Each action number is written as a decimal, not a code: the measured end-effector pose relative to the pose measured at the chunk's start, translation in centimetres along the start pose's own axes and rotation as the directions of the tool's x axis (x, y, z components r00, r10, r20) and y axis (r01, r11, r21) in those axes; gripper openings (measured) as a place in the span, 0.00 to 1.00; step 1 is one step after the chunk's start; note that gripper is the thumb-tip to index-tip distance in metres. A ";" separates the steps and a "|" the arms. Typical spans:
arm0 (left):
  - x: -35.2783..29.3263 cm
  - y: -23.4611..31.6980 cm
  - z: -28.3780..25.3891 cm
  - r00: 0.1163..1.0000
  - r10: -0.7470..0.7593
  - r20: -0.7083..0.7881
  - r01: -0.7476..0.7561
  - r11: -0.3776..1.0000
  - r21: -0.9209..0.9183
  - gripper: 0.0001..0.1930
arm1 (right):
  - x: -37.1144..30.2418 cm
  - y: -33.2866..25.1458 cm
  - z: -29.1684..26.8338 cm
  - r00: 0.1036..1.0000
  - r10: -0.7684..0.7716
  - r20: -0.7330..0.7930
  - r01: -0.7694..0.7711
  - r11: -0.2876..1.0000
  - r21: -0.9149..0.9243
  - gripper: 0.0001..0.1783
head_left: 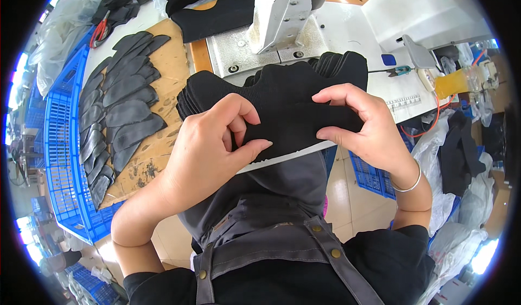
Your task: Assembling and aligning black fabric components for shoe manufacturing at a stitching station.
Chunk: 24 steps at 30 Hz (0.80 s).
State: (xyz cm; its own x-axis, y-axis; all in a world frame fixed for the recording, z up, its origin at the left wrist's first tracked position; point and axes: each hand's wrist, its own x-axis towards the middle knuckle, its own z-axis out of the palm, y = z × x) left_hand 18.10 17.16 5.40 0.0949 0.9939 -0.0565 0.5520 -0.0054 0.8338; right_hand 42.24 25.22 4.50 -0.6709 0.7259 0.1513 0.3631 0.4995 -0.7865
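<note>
A black cut fabric piece (287, 123) with a wavy far edge lies in front of me at the table's near edge. My left hand (217, 142) grips its left part, with fingers curled and thumb stretched toward the middle. On the right side, my right hand (361, 123) holds the piece, its thumb near the front edge and its fingers further back. More black pieces of like shape form a stack (342, 66) just beyond and under it. Close behind the stack stands the metal arm of a sewing machine (282, 25).
At the left, several dark leather-like pieces (130, 115) overlap on a brown board (173, 82), beside a blue plastic basket (59, 136). Red-handled scissors (100, 32) lie far left. Teal thread snips (400, 70) and a ruler (404, 102) are at the right, near an orange cord (429, 128).
</note>
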 end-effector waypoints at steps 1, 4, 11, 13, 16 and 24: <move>0.0 0.0 0.1 1.000 -0.004 -0.007 0.004 1.000 0.001 0.15 | 0.0 0.0 0.0 1.000 -0.002 0.000 0.002 1.000 0.000 0.25; -0.1 -0.1 0.2 0.999 0.047 -0.017 -0.046 0.998 0.042 0.15 | -0.1 0.0 0.1 1.000 -0.008 -0.007 0.007 1.000 -0.012 0.25; -0.1 -0.1 0.1 0.998 0.058 -0.010 -0.057 0.998 0.037 0.15 | -0.2 0.1 0.2 1.000 -0.027 -0.013 0.026 0.999 -0.034 0.25; -0.1 0.0 0.0 0.998 0.056 0.005 -0.056 0.997 0.057 0.14 | -0.2 0.0 0.3 1.000 -0.029 -0.009 0.028 0.999 -0.043 0.26; -0.1 -0.1 0.0 0.997 0.083 0.001 -0.083 0.994 0.077 0.14 | -0.1 -0.2 0.3 1.000 -0.030 -0.004 0.030 0.997 -0.071 0.27; 1.2 0.7 -1.6 0.998 -0.051 0.043 0.043 0.986 0.163 0.14 | 1.2 -1.6 0.3 0.994 0.072 0.084 -0.060 0.988 -0.139 0.33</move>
State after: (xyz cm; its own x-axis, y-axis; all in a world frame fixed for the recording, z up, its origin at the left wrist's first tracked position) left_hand 17.30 18.57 6.79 0.1021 0.9872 -0.1223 0.6832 0.0198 0.7300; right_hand 40.68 25.21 5.75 -0.6949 0.7178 0.0437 0.4891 0.5163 -0.7031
